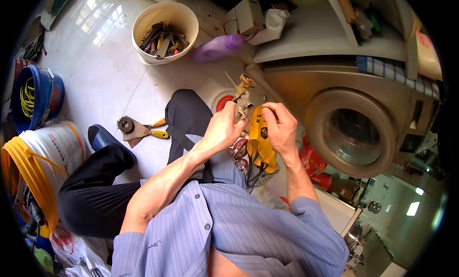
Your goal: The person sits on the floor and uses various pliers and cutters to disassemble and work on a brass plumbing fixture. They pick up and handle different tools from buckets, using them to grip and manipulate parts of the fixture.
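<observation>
Metal valve (242, 101), dull brass/grey, is up in front of the person's chest, over the floor (107, 76), handwheel (247, 81) at the far end. Thin rod (229, 77) sticks out nr the wheel; can't tell if it's part of the valve. L hand (224, 126) is closed round the valve's near end, fingers wrapped. R hand (281, 128) pinches the upper R edge of a yellow pouch (260, 142) btwn thumb & fingers; pouch hangs just R of the valve w/ dark straps (256, 174) below. Can't tell if pouch & valve touch.

Floor, L of the knee: scraper (158, 133) w/ yellow handle, plus black ring (125, 125) on a flat, brownish plate (136, 135). Beyond the hands: cream bucket (188, 23) w/ a heap of hand tools (165, 40), purple bottle (215, 49) beside it, white jug (273, 26) farther R.

Far L: blue bucket (57, 93) w/ yellow cord (27, 97) inside; nearer, white bucket (60, 140) tipped toward the L, yellow rim. R side: front-load washer (299, 78), round door shut, checked cloth (387, 72) on top.
</observation>
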Available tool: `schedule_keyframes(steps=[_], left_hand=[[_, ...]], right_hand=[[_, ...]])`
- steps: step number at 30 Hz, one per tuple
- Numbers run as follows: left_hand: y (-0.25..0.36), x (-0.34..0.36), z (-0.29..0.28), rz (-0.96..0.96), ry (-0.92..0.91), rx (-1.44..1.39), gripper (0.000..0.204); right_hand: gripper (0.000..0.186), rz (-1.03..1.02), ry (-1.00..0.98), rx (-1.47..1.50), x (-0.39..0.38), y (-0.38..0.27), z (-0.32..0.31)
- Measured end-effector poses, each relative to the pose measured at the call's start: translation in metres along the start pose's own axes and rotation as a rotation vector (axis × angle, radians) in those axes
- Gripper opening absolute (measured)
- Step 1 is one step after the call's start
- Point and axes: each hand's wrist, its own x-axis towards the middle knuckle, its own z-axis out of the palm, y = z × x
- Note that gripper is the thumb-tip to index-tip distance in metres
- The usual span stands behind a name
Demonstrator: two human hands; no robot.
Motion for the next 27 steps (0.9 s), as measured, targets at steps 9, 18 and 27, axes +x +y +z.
schedule_keyframes(steps=[9,18,27], left_hand=[[0.013,-0.009,0.011,0.236,0.174,0.245,0.030],[0.014,-0.011,0.009,0.296,0.249,0.376,0.041],[0.012,-0.005,-0.002,0.395,0.333,0.507,0.032]], right_hand=[[0.036,0.403,-0.123,0.305,-0.011,-0.011,0.009],[0.028,0.579,-0.157,0.851,-0.017,-0.008,0.010],[0.020,0.619,-0.051,1.079,-0.022,-0.005,0.030]])
